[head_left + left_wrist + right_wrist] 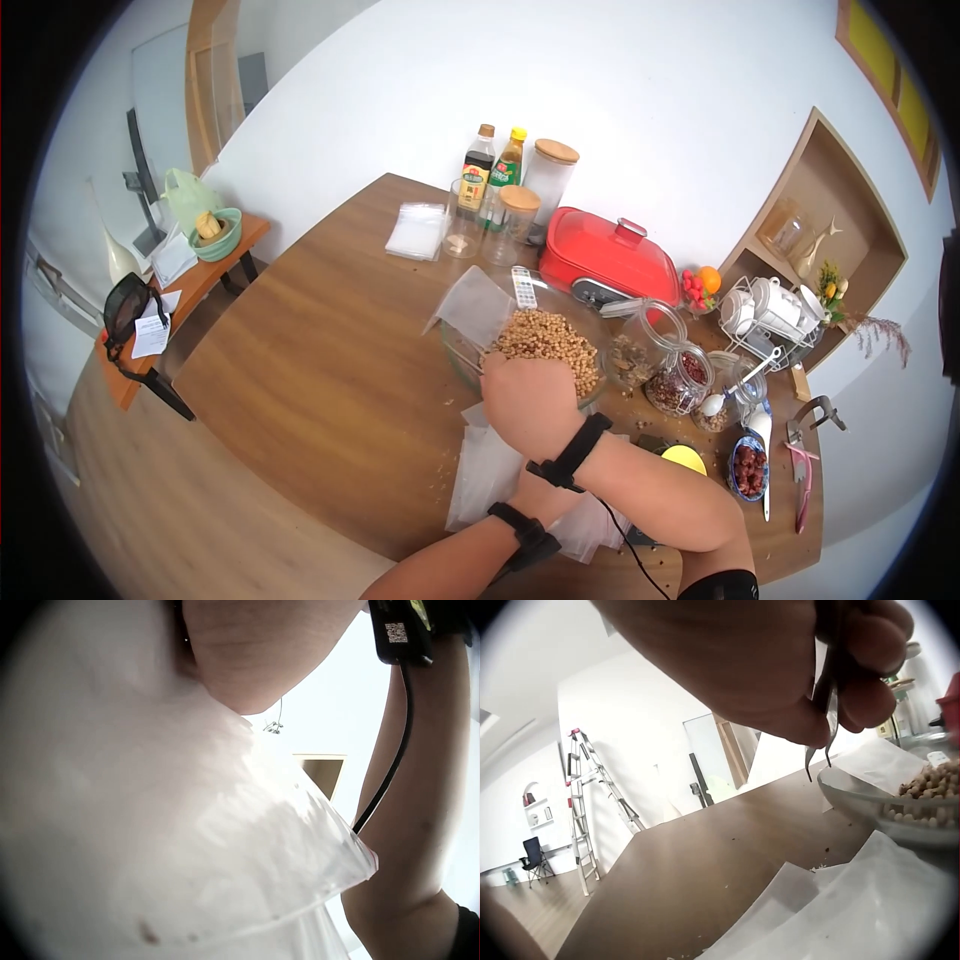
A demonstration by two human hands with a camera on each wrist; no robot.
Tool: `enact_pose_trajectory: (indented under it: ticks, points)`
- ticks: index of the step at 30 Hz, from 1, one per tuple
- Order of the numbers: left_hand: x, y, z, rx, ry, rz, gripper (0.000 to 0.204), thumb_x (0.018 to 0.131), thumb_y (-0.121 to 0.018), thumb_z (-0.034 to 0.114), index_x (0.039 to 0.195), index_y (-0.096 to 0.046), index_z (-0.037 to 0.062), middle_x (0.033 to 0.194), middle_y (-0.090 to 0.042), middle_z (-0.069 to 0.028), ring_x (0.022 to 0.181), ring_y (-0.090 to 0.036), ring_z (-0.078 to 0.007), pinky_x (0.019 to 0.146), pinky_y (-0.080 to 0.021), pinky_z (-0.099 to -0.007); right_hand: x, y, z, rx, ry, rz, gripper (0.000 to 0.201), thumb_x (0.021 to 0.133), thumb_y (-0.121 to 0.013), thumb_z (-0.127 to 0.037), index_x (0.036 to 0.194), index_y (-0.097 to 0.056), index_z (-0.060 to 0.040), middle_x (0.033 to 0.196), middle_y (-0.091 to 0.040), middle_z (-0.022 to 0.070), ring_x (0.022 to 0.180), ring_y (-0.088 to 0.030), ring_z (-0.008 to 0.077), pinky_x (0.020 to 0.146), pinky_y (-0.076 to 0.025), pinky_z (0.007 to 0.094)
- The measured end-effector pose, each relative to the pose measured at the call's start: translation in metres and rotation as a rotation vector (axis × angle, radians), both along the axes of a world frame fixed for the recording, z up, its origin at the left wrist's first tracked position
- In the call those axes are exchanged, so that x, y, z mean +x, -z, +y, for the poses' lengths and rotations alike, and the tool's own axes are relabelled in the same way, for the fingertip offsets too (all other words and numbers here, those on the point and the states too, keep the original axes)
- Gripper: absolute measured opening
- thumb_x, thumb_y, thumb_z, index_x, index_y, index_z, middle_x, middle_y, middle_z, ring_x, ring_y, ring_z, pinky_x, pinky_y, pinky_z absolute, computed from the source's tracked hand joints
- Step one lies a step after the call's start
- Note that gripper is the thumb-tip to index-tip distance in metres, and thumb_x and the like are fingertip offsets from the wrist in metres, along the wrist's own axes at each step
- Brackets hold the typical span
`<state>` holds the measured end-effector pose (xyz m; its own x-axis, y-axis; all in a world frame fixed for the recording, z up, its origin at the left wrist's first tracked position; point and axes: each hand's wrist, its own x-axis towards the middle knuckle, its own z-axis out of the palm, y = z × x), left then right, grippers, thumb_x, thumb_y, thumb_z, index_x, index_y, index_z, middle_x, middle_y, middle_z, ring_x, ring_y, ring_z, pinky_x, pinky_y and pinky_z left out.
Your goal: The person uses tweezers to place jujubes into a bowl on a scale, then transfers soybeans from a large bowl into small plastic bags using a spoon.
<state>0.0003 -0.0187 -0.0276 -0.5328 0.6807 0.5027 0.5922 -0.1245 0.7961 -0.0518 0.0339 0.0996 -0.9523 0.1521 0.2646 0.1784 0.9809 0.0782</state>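
Observation:
My right hand (535, 400) is over the near-left rim of a glass bowl (851, 801) filled with tan beans (548, 345). Between its thumb and fingers it pinches metal tweezers (831, 724), their curved tips pointing down and slightly apart, nothing between them. My left hand (543, 497) lies lower, under the right wrist, near translucent plastic bags (480, 480). Its fingers are hidden, so I cannot tell whether it holds a bag. Close up in the left wrist view, a whitish plastic bag (172, 825) fills most of the picture. Another clear bag (478, 305) lies over the bowl's far-left edge.
Right of the bowl stand glass jars (680, 380) of dried foods, a blue-patterned dish (748, 468) of reddish pieces and pink-handled pliers (803, 485). Behind are a red cooker (610, 255), sauce bottles (477, 170) and a stack of bags (417, 232). Brown wooden tabletop (300, 330) extends left.

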Motion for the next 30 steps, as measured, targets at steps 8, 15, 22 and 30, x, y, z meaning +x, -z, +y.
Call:
enact_pose_trajectory:
  ticks: [8, 15, 22, 30]
  points:
    - [-0.001, 0.002, 0.008, -0.084, 0.010, -0.049, 0.030, 0.093, -0.080, 0.031, 0.113, -0.076, 0.0095, 0.111, -0.080, -0.0127, 0.109, -0.075, -0.0312, 0.093, -0.058, -0.0476, -0.002, -0.002, 0.011, -0.022, 0.037, 0.035, 0.026, 0.101, -0.068, -0.030, 0.089, -0.065, -0.0066, 0.068, -0.072, 0.0140, 0.062, -0.074, 0.0349, 0.058, -0.058, 0.0481]
    - [0.004, 0.003, 0.009, 0.090, 0.101, -0.398, 0.027, 0.096, -0.077, 0.030, 0.115, -0.075, 0.0107, 0.116, -0.079, -0.0111, 0.112, -0.073, -0.0316, 0.097, -0.056, -0.0463, 0.011, 0.003, 0.007, 0.076, 0.023, -0.042, 0.004, 0.088, -0.069, -0.011, 0.090, -0.069, -0.0070, 0.073, -0.075, 0.0103, 0.066, -0.078, 0.0295, 0.057, -0.058, 0.0427]
    - [-0.002, 0.019, 0.010, -0.181, 0.084, -0.041, 0.038, 0.100, -0.071, 0.042, 0.123, -0.074, 0.0112, 0.124, -0.077, -0.0109, 0.118, -0.071, -0.0327, 0.098, -0.055, -0.0471, -0.022, 0.019, 0.007, 0.187, 0.060, 0.028, 0.003, 0.088, -0.069, -0.010, 0.087, -0.069, -0.0070, 0.071, -0.073, 0.0103, 0.065, -0.077, 0.0284, 0.056, -0.057, 0.0412]
    - [-0.004, 0.007, 0.013, -0.386, 0.063, 0.131, 0.032, 0.097, -0.069, 0.037, 0.115, -0.076, 0.0111, 0.111, -0.079, -0.0142, 0.101, -0.075, -0.0388, 0.081, -0.059, -0.0525, -0.021, 0.015, 0.032, 0.092, 0.080, 0.026, 0.010, 0.089, -0.069, -0.011, 0.097, -0.071, -0.0045, 0.077, -0.076, 0.0105, 0.068, -0.078, 0.0289, 0.062, -0.058, 0.0430]
